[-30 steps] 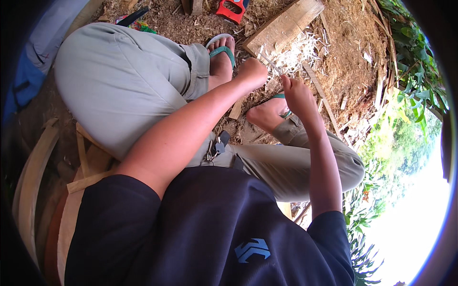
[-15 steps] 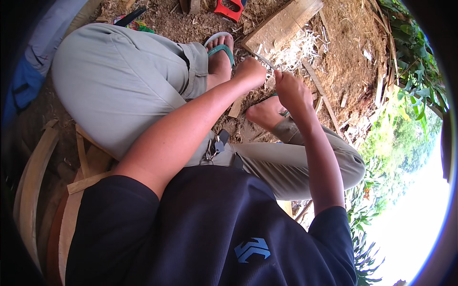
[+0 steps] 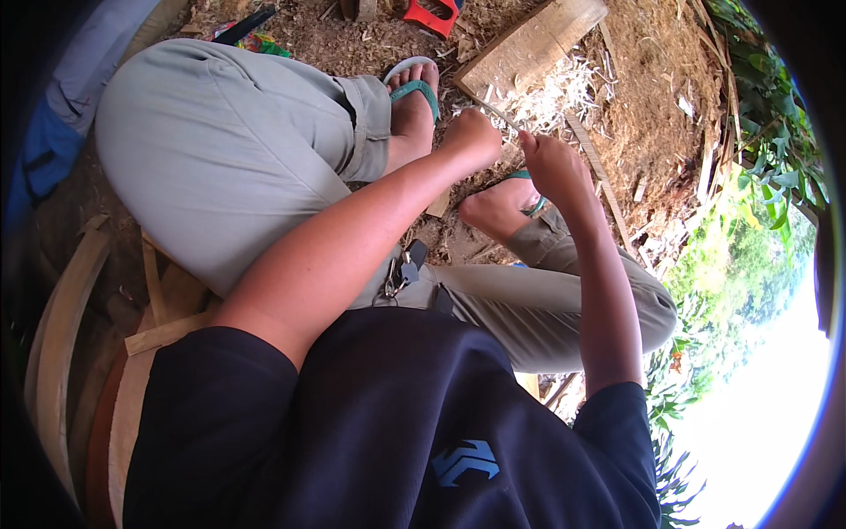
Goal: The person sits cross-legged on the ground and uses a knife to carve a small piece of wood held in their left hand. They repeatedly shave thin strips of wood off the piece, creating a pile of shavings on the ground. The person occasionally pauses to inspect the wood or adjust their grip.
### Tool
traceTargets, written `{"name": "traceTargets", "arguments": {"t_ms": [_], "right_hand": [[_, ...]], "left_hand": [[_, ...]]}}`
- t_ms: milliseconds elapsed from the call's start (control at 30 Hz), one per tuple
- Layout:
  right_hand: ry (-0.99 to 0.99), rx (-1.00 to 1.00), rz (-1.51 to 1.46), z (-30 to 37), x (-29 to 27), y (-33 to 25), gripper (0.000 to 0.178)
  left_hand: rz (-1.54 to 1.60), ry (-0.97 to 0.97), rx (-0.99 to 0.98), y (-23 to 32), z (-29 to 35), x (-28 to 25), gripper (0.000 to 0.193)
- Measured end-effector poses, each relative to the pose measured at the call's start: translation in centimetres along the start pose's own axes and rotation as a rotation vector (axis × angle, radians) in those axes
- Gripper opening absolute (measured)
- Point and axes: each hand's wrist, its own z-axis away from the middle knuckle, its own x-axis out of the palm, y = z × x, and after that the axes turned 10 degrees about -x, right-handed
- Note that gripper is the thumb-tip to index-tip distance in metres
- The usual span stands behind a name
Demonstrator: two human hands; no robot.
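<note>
My left hand [image 3: 473,141] is closed in a fist above the ground between my feet. Just right of it, my right hand [image 3: 557,167] is also closed, its thumb pointing toward the left fist. A thin, narrow strip [image 3: 500,115] runs from the right thumb along the far side of the left fist; whether it is a blade or wood cannot be told. The right fingers grip its near end. What the left fingers hold is hidden. Beyond the hands a flat wooden board [image 3: 533,48] slants over the ground, with pale shavings [image 3: 564,93] beside it.
A red saw handle [image 3: 430,16] lies at the far edge, left of the board. My sandalled left foot [image 3: 412,101] and right foot [image 3: 498,207] flank the work. A long wooden strip [image 3: 599,176] lies at right. Curved timber [image 3: 66,353] stands at left; green plants [image 3: 775,115] border the right.
Both hands have shifted a little to the right, the right hand slightly more, so the gap between them is a bit wider. The whole view has moved slightly too.
</note>
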Motion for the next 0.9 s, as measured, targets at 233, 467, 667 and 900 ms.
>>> {"name": "traceTargets", "arguments": {"t_ms": [233, 467, 667, 900], "right_hand": [[0.057, 0.007, 0.002, 0.9, 0.2, -0.8, 0.058], [0.110, 0.058, 0.019, -1.1, 2.7, -1.1, 0.058], [0.134, 0.080, 0.001, -3.4, 2.7, -0.1, 0.058], [0.083, -0.034, -0.010, 0.8, 1.7, -0.4, 0.057]], "left_hand": [[-0.024, 0.004, 0.018, -0.1, -0.1, -0.2, 0.042], [-0.029, 0.038, 0.012, -0.6, -0.6, 0.2, 0.042], [-0.038, 0.018, 0.038, -0.3, -0.5, 0.1, 0.041], [-0.007, 0.011, 0.007, -0.3, -0.6, 0.0, 0.039]]}}
